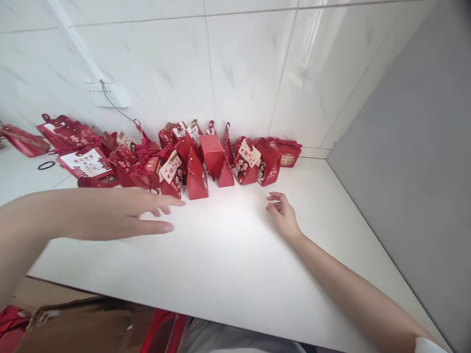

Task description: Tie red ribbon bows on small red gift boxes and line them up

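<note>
**At the table's (228, 255) back, a crowd of red boxes (197, 180)**

Over the table's left, left hand (127, 213) with fingers outstretched, thumb apart, empty, screening parts of some boxes; hard to tell whether touching. Over the table's right, right hand (285, 218) half-curled, empty. At the table's far left, black ring (44, 169); behind the table, tiled wall (246, 68).

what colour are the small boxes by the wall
Red boxes, some with cream tags; seen best in the head view.
</note>
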A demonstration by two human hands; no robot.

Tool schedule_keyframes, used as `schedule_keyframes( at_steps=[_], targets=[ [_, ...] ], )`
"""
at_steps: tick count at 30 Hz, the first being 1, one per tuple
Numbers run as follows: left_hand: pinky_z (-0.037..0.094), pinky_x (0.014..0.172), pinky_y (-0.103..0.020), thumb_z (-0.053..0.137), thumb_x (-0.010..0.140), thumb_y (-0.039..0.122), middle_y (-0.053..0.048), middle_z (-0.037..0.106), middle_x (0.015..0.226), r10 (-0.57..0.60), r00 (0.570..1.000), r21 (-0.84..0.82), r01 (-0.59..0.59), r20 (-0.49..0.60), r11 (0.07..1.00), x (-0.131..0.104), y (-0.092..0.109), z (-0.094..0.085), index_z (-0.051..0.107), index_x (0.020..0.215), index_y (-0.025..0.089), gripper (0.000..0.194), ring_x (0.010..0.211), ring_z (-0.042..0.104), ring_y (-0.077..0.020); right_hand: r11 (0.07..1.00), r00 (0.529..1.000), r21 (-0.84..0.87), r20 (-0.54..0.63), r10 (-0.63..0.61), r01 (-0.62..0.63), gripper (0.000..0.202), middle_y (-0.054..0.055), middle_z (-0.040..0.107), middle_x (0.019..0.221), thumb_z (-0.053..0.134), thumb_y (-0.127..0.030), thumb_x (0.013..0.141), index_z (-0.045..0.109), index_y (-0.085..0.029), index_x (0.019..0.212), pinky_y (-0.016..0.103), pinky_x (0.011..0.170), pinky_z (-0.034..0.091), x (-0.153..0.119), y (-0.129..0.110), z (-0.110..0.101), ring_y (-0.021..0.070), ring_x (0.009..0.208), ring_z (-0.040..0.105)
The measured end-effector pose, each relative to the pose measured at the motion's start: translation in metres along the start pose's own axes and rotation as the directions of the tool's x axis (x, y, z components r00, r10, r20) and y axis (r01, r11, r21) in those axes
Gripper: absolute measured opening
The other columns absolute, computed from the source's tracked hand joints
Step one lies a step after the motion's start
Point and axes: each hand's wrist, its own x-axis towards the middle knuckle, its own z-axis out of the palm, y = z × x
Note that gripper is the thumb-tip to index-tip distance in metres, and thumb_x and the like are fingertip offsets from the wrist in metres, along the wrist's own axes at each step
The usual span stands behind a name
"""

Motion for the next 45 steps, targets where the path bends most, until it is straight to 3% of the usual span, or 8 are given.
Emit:
schedule_keyframes(
  at_steps=[2, 6, 10, 13, 17, 26, 37, 45],
  targets=[
    [0.041, 0.103, -0.036, 0.05, 0.085, 0.069, -0.001, 0.062, 0.138, 0.251, 0.953, 0.01, -0.256, 0.167, 0.967, 0.04, 0.046, 0.008, 0.051, 0.141, 0.032, 0.067, 0.122, 0.06, -0.0234, 0.999, 0.998, -0.022, -0.059, -0.034, 0.033, 0.032, 0.009, 0.062, 0.115, 0.052, -0.033, 0.088, 0.051, -0.023, 0.118, 0.037, 0.071, 0.054, -0.002, -0.005, 0.003, 0.0197, 0.08, 0.062],
    [0.043, 0.105, -0.037, 0.05, 0.091, 0.054, -0.009, 0.056, 0.143, 0.546, 0.838, 0.013, -0.546, -0.012, 0.838, 0.131, 0.117, 0.078, 0.051, 0.141, 0.025, 0.057, 0.127, 0.056, -0.0277, 0.987, 0.973, -0.091, -0.177, -0.149, 0.134, 0.035, 0.012, 0.054, 0.126, 0.051, -0.031, 0.089, 0.048, -0.024, 0.123, 0.044, 0.089, 0.051, 0.008, -0.016, -0.002, 0.0238, 0.1, 0.059],
    [0.031, 0.119, -0.047, 0.051, 0.094, 0.037, -0.015, 0.039, 0.156, 0.568, 0.768, 0.015, -0.591, -0.296, 0.807, 0.195, 0.144, 0.156, 0.049, 0.141, 0.017, 0.051, 0.142, 0.041, -0.0316, 0.871, 0.89, -0.373, -0.197, -0.411, 0.32, 0.042, 0.014, 0.05, 0.139, 0.049, -0.027, 0.09, 0.047, -0.022, 0.132, 0.052, 0.109, 0.037, 0.055, -0.023, -0.033, 0.0293, 0.13, 0.045],
    [0.027, 0.122, -0.049, 0.046, 0.097, 0.04, -0.016, 0.038, 0.156, 0.483, 0.754, -0.072, -0.568, -0.445, 0.82, 0.21, 0.147, 0.183, 0.05, 0.139, 0.015, 0.049, 0.145, 0.037, -0.03, 0.741, 0.899, -0.623, -0.135, -0.417, 0.25, 0.046, 0.015, 0.043, 0.151, 0.044, -0.028, 0.093, 0.046, -0.019, 0.138, 0.054, 0.11, 0.035, 0.11, -0.024, -0.053, 0.032, 0.137, 0.04],
    [0.025, 0.123, -0.05, 0.044, 0.098, 0.042, -0.012, 0.037, 0.158, 0.47, 0.753, -0.111, -0.574, -0.462, 0.811, 0.213, 0.143, 0.188, 0.047, 0.142, 0.019, 0.05, 0.148, 0.031, -0.0284, 0.534, 0.972, -0.834, 0.015, -0.234, 0.141, 0.054, 0.017, 0.03, 0.161, 0.036, -0.028, 0.096, 0.038, -0.008, 0.146, 0.053, 0.119, 0.019, 0.181, -0.021, -0.05, 0.0309, 0.147, 0.027],
    [0.023, 0.124, -0.05, 0.042, 0.098, 0.045, -0.012, 0.035, 0.159, 0.487, 0.783, -0.113, -0.565, -0.388, 0.817, 0.216, 0.137, 0.186, 0.044, 0.145, 0.018, 0.055, 0.15, 0.029, -0.0285, 0.547, 0.999, -0.835, -0.042, 0.032, -0.052, 0.058, 0.013, 0.033, 0.16, 0.016, -0.04, 0.101, 0.04, -0.016, 0.148, 0.065, 0.117, 0.015, 0.261, -0.009, -0.033, 0.03, 0.147, 0.027],
    [0.024, 0.123, -0.051, 0.043, 0.097, 0.045, -0.013, 0.037, 0.158, 0.503, 0.768, -0.11, -0.583, -0.396, 0.805, 0.217, 0.139, 0.185, 0.045, 0.144, 0.018, 0.054, 0.149, 0.03, -0.0293, 0.516, 0.968, -0.852, 0.044, 0.248, -0.093, 0.061, 0.004, 0.02, 0.166, 0.017, -0.043, 0.099, 0.026, -0.024, 0.155, 0.07, 0.116, 0.013, 0.241, -0.02, -0.074, 0.0294, 0.153, 0.015],
    [0.028, 0.121, -0.053, 0.046, 0.096, 0.045, -0.015, 0.045, 0.152, 0.447, 0.727, -0.214, -0.618, -0.522, 0.756, 0.224, 0.144, 0.189, 0.047, 0.14, 0.019, 0.051, 0.143, 0.039, -0.0307, 0.484, 0.943, -0.875, 0.14, 0.302, -0.025, 0.066, 0.01, 0.015, 0.167, 0.018, -0.047, 0.099, 0.021, -0.018, 0.158, 0.065, 0.115, 0.026, 0.158, -0.055, -0.109, 0.0374, 0.153, 0.013]
  ],
)
